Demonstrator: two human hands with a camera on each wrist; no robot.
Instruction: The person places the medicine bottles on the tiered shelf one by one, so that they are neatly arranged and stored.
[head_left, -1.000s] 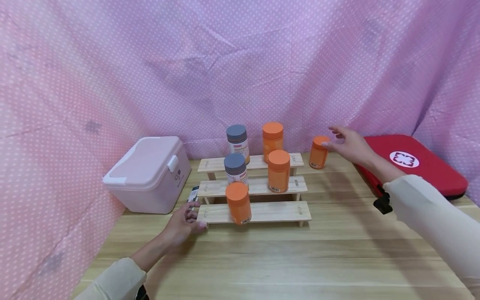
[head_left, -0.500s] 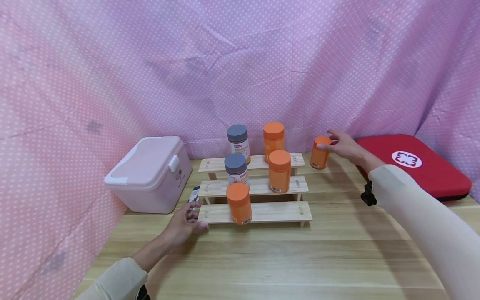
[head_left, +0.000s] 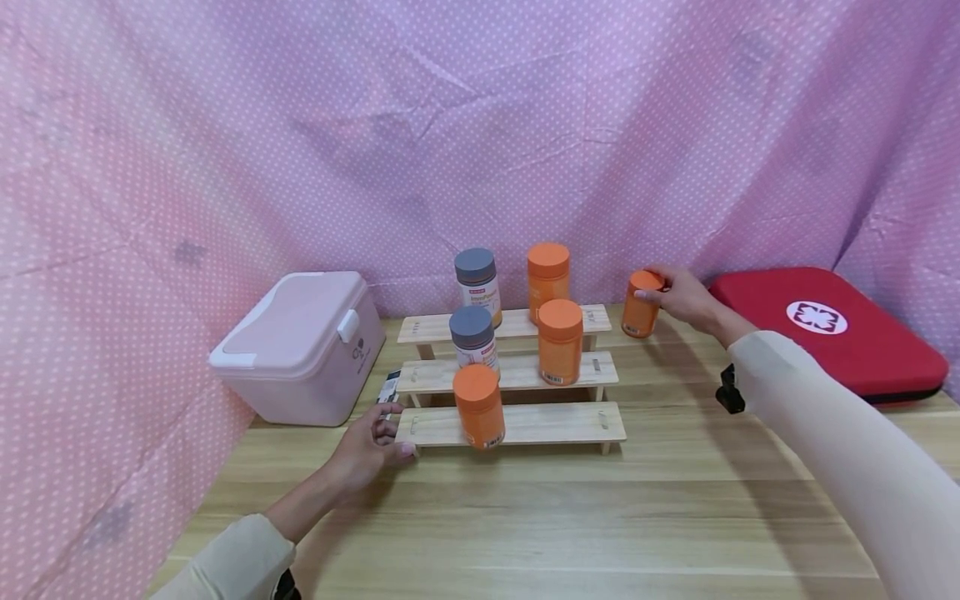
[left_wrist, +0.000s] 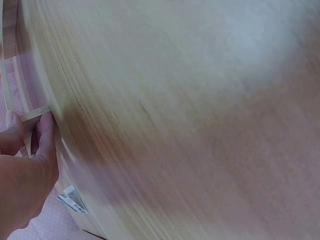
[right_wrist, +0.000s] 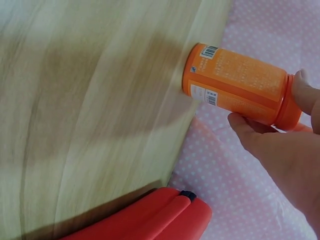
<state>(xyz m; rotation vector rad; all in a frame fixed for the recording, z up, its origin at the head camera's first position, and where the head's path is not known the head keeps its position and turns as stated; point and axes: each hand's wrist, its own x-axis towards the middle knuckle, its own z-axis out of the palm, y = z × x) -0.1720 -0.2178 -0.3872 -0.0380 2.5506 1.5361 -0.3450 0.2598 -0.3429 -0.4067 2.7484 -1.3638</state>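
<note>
My right hand (head_left: 688,302) grips an orange bottle (head_left: 637,318) near its lid, with the thumb on the near side. In the right wrist view this bottle (right_wrist: 237,82) has its base against the wooden table, label and barcodes showing. At the left end of the three-step wooden rack (head_left: 558,423), my left hand (head_left: 362,457) pinches the lowest step; in the left wrist view its thumb and fingers are around that end (left_wrist: 37,114). The rack bears grey-lidded bottles (head_left: 477,287) on the top and middle steps. Orange bottles (head_left: 559,343) stand on all three steps.
A pale pink lidded box (head_left: 300,346) stands left of the rack. To the right lies a red case (head_left: 862,350) with a white emblem. A small printed packet (head_left: 388,387) is behind my left hand. Pink dotted cloth (head_left: 480,150) hangs behind the table.
My right hand has moved left and closed its fingers around the upper part of the orange bottle beside the rack. The left hand stays on the rack's lowest step.
</note>
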